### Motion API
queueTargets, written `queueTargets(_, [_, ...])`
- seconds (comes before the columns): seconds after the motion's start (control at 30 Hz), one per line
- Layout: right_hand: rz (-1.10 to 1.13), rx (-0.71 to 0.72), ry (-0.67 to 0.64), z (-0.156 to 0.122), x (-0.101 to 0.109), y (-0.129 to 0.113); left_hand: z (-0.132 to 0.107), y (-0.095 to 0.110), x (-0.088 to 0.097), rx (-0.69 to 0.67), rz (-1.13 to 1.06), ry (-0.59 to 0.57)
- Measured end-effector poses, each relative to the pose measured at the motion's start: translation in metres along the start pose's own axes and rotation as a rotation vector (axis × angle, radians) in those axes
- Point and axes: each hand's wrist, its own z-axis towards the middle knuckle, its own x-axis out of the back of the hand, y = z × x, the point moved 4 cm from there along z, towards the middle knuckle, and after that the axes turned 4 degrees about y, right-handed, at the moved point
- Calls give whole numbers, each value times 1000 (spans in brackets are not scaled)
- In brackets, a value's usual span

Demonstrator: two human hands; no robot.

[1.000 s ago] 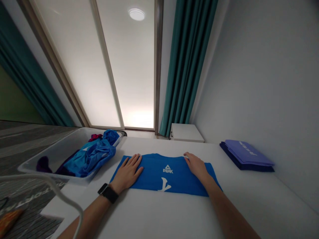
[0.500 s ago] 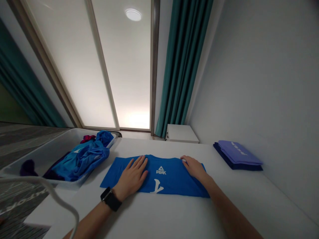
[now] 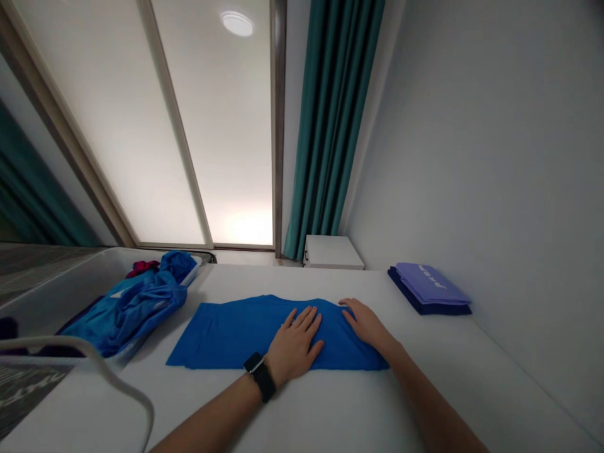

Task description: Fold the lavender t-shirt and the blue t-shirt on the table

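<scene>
A blue shirt (image 3: 226,333), folded into a wide strip, lies on the white table (image 3: 330,409). My left hand (image 3: 295,346), with a black smartwatch (image 3: 260,376) on its wrist, presses flat on the middle of the shirt, fingers stretched out. At the shirt's far right edge rests my right hand (image 3: 367,324). Its fingers are bent over the fabric, with a gap between thumb and index finger, and I see nothing gripped in it. No white print shows on the visible cloth; the part beneath my left hand is hidden.
To the left stands a white bin (image 3: 61,270) with crumpled blue clothes (image 3: 136,308) and a red garment (image 3: 141,268). Folded purple clothing (image 3: 431,284) lies on a dark folded piece near the wall. A pale cable (image 3: 113,377) curves across the lower left.
My left hand has slid right, from the shirt's left part to its middle. The white logo and lettering no longer show. My right hand stays at the far right edge. The view has shifted slightly.
</scene>
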Motion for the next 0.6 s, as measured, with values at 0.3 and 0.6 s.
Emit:
queueTargets(0.3, [-39, 13, 14, 0, -6, -15, -12, -9, 5, -19, 20, 8])
queueTargets(0.6, [76, 29, 74, 4, -10, -17, -19, -17, 8, 1, 4, 9])
